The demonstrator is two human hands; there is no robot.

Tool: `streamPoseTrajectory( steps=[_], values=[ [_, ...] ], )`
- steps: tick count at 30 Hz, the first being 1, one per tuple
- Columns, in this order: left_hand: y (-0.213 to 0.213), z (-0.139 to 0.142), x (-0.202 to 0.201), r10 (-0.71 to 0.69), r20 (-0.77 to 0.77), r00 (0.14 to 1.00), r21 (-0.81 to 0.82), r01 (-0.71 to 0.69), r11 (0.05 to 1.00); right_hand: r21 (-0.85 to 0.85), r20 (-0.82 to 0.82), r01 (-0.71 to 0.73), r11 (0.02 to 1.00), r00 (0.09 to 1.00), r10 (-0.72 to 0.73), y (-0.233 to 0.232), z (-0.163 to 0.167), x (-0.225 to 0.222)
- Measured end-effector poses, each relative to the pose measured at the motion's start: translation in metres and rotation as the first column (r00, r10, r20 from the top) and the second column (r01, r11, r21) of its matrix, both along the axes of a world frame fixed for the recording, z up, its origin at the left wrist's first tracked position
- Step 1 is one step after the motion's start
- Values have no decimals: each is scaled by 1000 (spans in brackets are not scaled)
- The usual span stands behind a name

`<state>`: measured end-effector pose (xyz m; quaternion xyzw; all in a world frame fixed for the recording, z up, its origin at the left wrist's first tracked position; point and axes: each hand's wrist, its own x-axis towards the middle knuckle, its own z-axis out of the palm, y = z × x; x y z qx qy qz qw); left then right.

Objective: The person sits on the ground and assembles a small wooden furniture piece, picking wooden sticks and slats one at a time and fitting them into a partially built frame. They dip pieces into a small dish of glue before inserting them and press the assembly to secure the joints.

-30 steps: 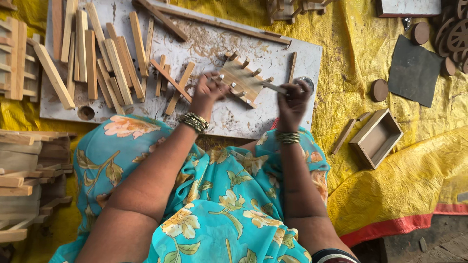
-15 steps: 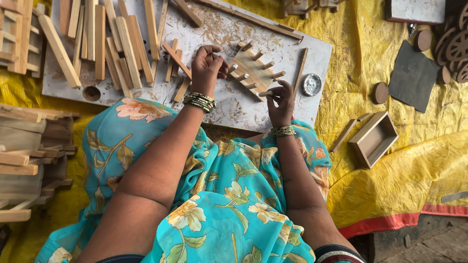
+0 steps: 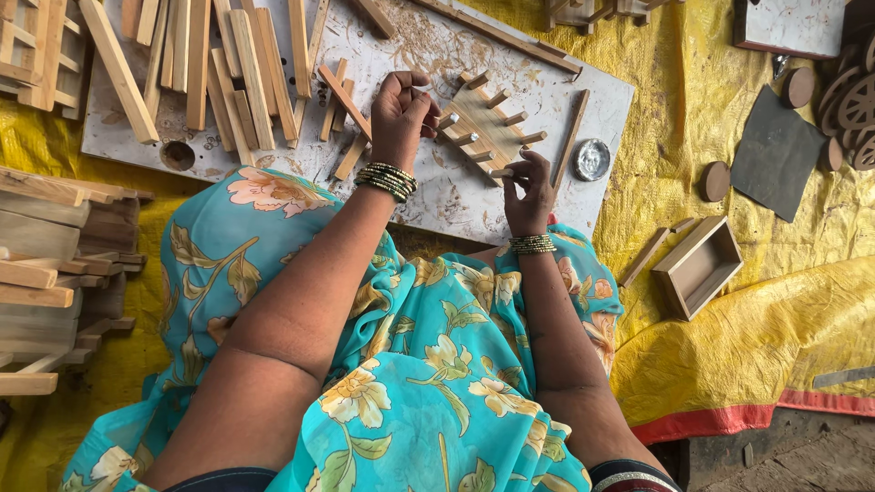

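Two hands [image 3: 465, 150] (one pegged wooden panel [image 3: 483, 128])

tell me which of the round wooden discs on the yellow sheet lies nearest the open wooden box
The plain disc just left of the dark square slab, directly above the open wooden box. The other disc lies farther up, near the wheels.

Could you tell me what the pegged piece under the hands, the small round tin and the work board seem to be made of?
Pegged piece: pale unfinished wood, grain visible, short pegs along both edges. Round tin: probably metal, with a shiny silvery surface. Work board: hard to tell, likely a painted or laminated board, white, scuffed and dusted with sawdust.
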<state>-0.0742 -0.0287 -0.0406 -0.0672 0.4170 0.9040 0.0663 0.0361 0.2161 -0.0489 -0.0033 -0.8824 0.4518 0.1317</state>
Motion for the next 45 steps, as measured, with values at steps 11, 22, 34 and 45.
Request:
streamPoseTrajectory(
  steps=[11,22,34,45],
  values=[
    [-1,1,2,-12,12,1000,-14,12,1000,28,11,-11,1000,1000,10,3,-8,-1],
    [1,-7,1,-8,-8,1000,-57,8,998,56,13,32,998,999,-32,0,-9,0],
    [1,-8,-1,-9,10,1000,-74,9,997,80,10,23,997,1000,-24,2,-12,1],
    [-1,-8,1,-42,19,999,-33,43,999,89,19,26,996,999,-28,-1,-11,0]
  ],
)
